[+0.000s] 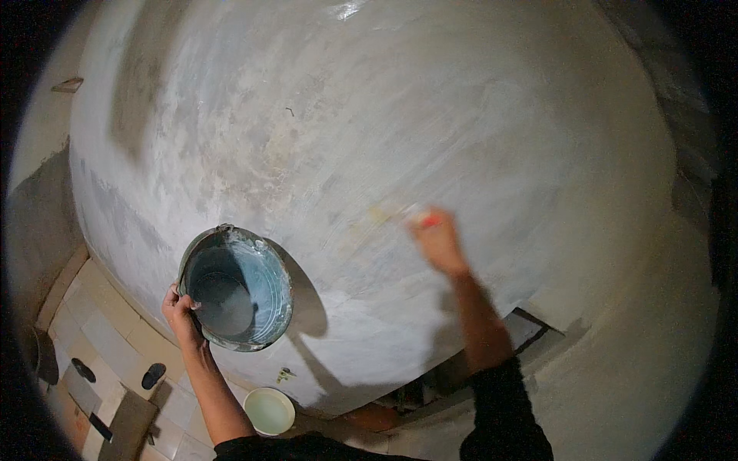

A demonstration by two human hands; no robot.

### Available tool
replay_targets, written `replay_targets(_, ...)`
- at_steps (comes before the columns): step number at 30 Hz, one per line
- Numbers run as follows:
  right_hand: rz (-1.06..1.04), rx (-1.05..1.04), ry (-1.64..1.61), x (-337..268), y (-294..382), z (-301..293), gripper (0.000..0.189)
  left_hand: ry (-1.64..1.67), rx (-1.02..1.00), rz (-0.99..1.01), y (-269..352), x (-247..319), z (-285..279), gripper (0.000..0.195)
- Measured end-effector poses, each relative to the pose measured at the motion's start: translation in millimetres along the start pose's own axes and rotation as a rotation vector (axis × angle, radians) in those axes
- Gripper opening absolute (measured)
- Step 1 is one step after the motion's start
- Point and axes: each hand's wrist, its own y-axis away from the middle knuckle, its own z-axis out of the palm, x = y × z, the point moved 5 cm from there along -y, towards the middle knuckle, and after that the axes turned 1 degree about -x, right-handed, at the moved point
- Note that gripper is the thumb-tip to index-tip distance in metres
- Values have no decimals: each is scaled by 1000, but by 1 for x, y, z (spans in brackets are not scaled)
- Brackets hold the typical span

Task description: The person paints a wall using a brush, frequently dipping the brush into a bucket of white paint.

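Note:
My left hand (183,311) grips the rim of a dark bucket (268,288), thumb over the inside edge. The bucket is tilted so that its inside faces me, with whitish smears on the wall and a greyish bottom; whether liquid lies there I cannot tell. In my right hand (441,245) is a tool with a red part at the grip, probably a paintbrush (383,215). Motion blurs it, and its pale yellowish end lies at or close to the wall. That wall (346,144) is streaked with patchy whitish-grey coating.
A tap (285,374) sticks out low on the wall, above a pale bucket (269,411) of light liquid. Dark slippers (153,376) lie on the tiled floor (176,403) near a block-like object (127,426). At lower right, a dark-edged recess (426,386) runs along the wall.

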Motion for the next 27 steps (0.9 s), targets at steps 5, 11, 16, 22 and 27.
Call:
replay_targets(5, -83, 725, 26, -83, -61, -193, 9, -2, -14, -16, 6, 3, 14, 18)
replay_targets(11, -265, 612, 851, -19, -81, -37, 43, -24, 18, -9, 10, 13, 22, 23)
replay_targets(16, -439, 111, 391, -1, 77, 175, 40, 4, -38, -35, 4, -4, 8, 33)
replay_targets(22, -9, -304, 239, 33, 64, 100, 10, -77, -46, 11, 4, -11, 9, 34)
replay_targets(27, 283, 316, -78, -21, 15, -152, 12, 37, -93, 13, 9, -5, 1, 39)
